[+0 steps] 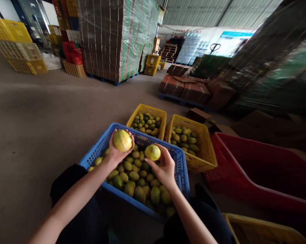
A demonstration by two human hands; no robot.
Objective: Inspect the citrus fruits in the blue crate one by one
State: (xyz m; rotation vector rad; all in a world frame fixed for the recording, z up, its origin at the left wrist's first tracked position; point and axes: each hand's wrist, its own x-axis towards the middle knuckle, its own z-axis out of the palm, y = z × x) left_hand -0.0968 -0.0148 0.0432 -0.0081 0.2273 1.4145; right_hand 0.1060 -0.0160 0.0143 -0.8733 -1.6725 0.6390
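A large blue plastic crate [142,204] stands between my knees, filled with oval yellow-green fruits [134,176] whose exact kind I cannot make out. Over its far left part, my left hand [115,150] cups a big round yellow fruit [122,140] with pale streaks, palm upward. My right hand [166,166] grips a smaller yellow-green fruit [152,152] between thumb and fingers, above the crate's right half. The two held fruits are apart from each other.
Two yellow crates [211,154] of similar fruit sit just beyond the blue one. To the right is a large red bin [244,162], with another yellow crate [265,225] nearer me. Wrapped pallet stacks [104,40] and flat cartons [183,86] stand farther back.
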